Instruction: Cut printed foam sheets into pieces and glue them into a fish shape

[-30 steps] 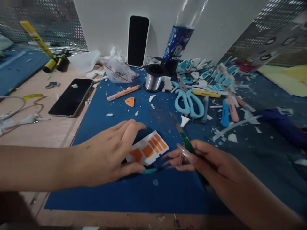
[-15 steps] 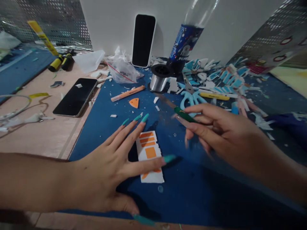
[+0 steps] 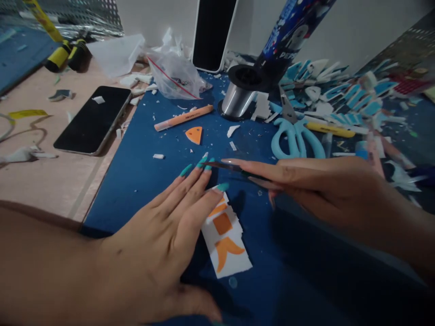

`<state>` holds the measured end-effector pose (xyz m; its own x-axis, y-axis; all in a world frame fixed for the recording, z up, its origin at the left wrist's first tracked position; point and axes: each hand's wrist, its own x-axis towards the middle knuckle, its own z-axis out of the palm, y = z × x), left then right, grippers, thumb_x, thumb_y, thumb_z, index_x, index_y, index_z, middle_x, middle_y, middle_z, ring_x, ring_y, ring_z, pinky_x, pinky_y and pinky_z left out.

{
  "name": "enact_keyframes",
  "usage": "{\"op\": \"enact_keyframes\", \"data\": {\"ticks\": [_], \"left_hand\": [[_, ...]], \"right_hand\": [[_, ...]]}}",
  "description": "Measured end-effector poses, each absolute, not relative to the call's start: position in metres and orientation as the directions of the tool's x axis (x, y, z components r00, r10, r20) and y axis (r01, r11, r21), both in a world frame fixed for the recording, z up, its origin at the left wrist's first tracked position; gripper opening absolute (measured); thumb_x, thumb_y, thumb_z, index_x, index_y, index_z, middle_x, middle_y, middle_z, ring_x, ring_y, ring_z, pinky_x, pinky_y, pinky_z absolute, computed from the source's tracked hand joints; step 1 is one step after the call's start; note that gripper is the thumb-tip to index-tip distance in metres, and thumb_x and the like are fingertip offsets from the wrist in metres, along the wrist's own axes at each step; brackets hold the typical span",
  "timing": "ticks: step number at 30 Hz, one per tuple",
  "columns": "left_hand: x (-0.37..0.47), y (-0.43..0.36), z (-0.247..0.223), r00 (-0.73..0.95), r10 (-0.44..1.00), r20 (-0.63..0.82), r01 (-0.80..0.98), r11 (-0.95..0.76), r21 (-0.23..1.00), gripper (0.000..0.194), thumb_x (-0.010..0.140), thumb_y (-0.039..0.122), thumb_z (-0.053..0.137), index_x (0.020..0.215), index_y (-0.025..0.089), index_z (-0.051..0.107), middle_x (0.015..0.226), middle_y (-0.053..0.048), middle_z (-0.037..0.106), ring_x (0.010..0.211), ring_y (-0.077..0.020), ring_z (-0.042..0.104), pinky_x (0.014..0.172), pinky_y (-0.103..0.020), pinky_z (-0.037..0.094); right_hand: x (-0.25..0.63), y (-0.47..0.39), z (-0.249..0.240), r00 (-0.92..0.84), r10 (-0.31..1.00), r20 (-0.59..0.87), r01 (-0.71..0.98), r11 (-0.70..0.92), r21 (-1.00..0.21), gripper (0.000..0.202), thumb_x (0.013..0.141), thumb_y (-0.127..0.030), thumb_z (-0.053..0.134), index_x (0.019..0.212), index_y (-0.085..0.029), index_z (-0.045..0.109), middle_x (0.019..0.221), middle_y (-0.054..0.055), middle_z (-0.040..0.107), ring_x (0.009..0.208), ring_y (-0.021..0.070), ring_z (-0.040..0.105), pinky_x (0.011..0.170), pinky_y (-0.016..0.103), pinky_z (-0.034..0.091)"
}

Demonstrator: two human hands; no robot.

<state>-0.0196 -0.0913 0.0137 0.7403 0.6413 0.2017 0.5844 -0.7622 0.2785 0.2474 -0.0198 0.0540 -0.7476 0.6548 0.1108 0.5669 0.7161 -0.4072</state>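
Note:
My left hand [image 3: 170, 235] lies flat with its fingers stretched out, partly over a white piece [image 3: 210, 253] that bears orange shapes. The piece sits tilted on the blue surface and the hand hides its upper left part. My right hand [image 3: 316, 185] is closed around a thin-bladed knife [image 3: 222, 166]; its handle is mostly hidden by the fingers. The blade points left, its tip at my left fingertips, close to a tiny white scrap. Beyond the fingers lie an orange rounded triangle [image 3: 194, 135] with small holes and an orange marker [image 3: 183, 117].
Light-blue scissors [image 3: 295, 138], a spool [image 3: 239, 93] and a blue-labelled bottle [image 3: 288, 36] stand or lie behind my right hand. White and blue scraps [image 3: 343, 95] pile up at the right. One phone [image 3: 93, 120] lies left; another phone [image 3: 214, 34] leans upright at the back.
The knife has swung left and down to my left fingertips. My left thumb and index finger have drawn in, and the white piece has turned and shows more of its lower shape. The view has moved closer.

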Motion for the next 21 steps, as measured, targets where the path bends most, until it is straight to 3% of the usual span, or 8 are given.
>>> {"op": "enact_keyframes", "data": {"ticks": [4, 7, 13, 16, 19, 21], "left_hand": [[-0.017, -0.082, 0.015, 0.763, 0.623, 0.174, 0.551, -0.767, 0.329, 0.099, 0.081, 0.061, 0.053, 0.142, 0.0, 0.007, 0.145, -0.034, 0.031, 0.14, -0.0375, 0.02, 0.11, -0.052, 0.035], [-0.021, -0.074, 0.02, 0.806, 0.582, 0.108, 0.513, -0.778, 0.362, 0.095, 0.08, 0.059, 0.054, 0.142, 0.003, 0.008, 0.144, -0.033, 0.033, 0.139, -0.0381, 0.025, 0.107, -0.053, 0.039], [-0.02, -0.072, 0.018, 0.806, 0.579, 0.127, 0.491, -0.772, 0.402, 0.105, 0.075, 0.062, 0.055, 0.143, 0.004, 0.0, 0.149, -0.034, 0.021, 0.141, -0.0414, 0.013, 0.109, -0.062, 0.028], [-0.02, -0.07, 0.017, 0.834, 0.545, 0.088, 0.46, -0.774, 0.436, 0.102, 0.074, 0.056, 0.056, 0.144, 0.006, 0.002, 0.151, -0.029, 0.019, 0.143, -0.0394, 0.01, 0.113, -0.062, 0.019], [-0.023, -0.062, 0.02, 0.879, 0.471, 0.067, 0.394, -0.799, 0.454, 0.101, 0.072, 0.047, 0.057, 0.147, 0.013, -0.002, 0.157, -0.018, 0.005, 0.145, -0.0351, 0.002, 0.116, -0.059, 0.009], [-0.026, -0.057, 0.023, 0.917, 0.392, 0.071, 0.319, -0.828, 0.461, 0.102, 0.071, 0.041, 0.059, 0.147, 0.012, -0.002, 0.158, -0.017, -0.003, 0.145, -0.0344, -0.004, 0.117, -0.057, 0.005]], "right_hand": [[0.247, -0.021, 0.056, -0.718, 0.679, 0.155, 0.59, 0.711, -0.382, 0.044, 0.093, -0.019, 0.045, 0.134, -0.036, 0.049, 0.105, -0.008, 0.071, 0.081, 0.0069, 0.067, 0.066, 0.014, 0.052], [0.248, -0.02, 0.055, -0.688, 0.689, 0.228, 0.61, 0.719, -0.333, 0.039, 0.095, -0.022, 0.043, 0.132, -0.03, 0.053, 0.102, -0.006, 0.072, 0.078, 0.008, 0.067, 0.07, 0.018, 0.054], [0.251, -0.019, 0.048, -0.643, 0.689, 0.335, 0.649, 0.722, -0.238, 0.038, 0.094, -0.018, 0.045, 0.129, -0.028, 0.054, 0.09, -0.007, 0.073, 0.067, 0.0067, 0.066, 0.061, 0.018, 0.053], [0.252, -0.02, 0.047, -0.645, 0.694, 0.32, 0.644, 0.719, -0.261, 0.037, 0.094, -0.021, 0.045, 0.129, -0.027, 0.055, 0.083, -0.008, 0.072, 0.063, 0.0056, 0.065, 0.063, 0.018, 0.054], [0.253, -0.021, 0.046, -0.639, 0.713, 0.289, 0.64, 0.701, -0.315, 0.036, 0.095, -0.022, 0.042, 0.128, -0.028, 0.056, 0.074, -0.009, 0.07, 0.062, 0.0048, 0.065, 0.066, 0.017, 0.054], [0.254, -0.021, 0.045, -0.618, 0.735, 0.279, 0.649, 0.677, -0.347, 0.037, 0.095, -0.022, 0.042, 0.129, -0.03, 0.055, 0.071, -0.01, 0.069, 0.062, 0.005, 0.065, 0.063, 0.016, 0.054]]}}
